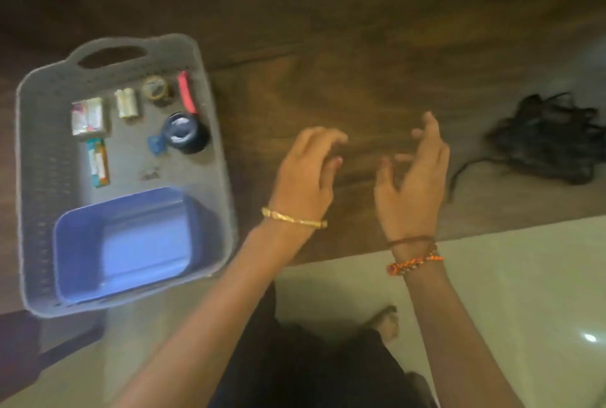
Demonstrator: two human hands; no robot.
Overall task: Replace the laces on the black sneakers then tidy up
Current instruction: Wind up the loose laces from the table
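At the left end of the brown wooden table (pixel 360 30) sits a grey perforated basket (pixel 29 178) with a handle cut-out on its far rim. Its far half holds small blurred items: a white packet (pixel 89 116), a pale roll (pixel 126 102), a tape ring (pixel 155 90), a red stick (pixel 187 92), a dark round jar (pixel 185 132) and an orange box (pixel 98 163). An empty blue tub (pixel 131 243) fills its near half. Right of the basket, over the table's near edge, the left hand (pixel 306 178) hovers with fingers loosely spread, holding nothing, a gold bangle (pixel 293 219) at the wrist. Just beside it the right hand (pixel 414 184) is likewise spread and empty, thread bands (pixel 414 261) on its wrist. Toward the table's right edge lies a tangle of black laces (pixel 544 142), well apart from both hands
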